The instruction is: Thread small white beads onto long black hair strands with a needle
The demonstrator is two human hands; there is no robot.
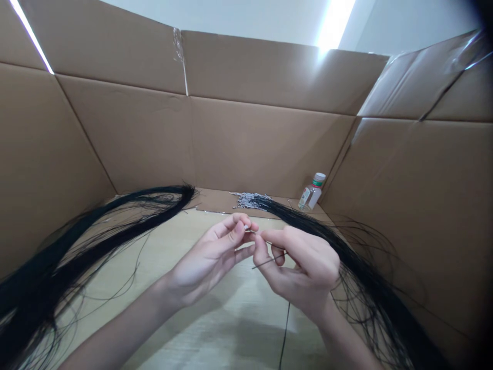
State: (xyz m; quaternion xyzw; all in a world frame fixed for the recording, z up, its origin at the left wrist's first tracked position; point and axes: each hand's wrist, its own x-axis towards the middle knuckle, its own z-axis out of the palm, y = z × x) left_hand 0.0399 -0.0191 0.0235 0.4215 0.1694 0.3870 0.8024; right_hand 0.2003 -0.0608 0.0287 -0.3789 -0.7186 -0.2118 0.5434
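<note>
My left hand is raised in the middle, its thumb and index finger pinched on a small whitish bead-like piece. Right beside it, my right hand has thumb and index finger pressed together on a thin dark cord. Part of the cord crosses the fingers, and a length shows below the hand against the table. The two sets of fingertips nearly meet; whether the cord enters the piece is too small to tell. Behind the right hand lies a bundle of dark cords with silvery beaded ends.
At the left, another bundle of loose dark cords arches over the pale table. A small clear bottle with a white cap stands at the back right. Cardboard walls enclose the back and both sides.
</note>
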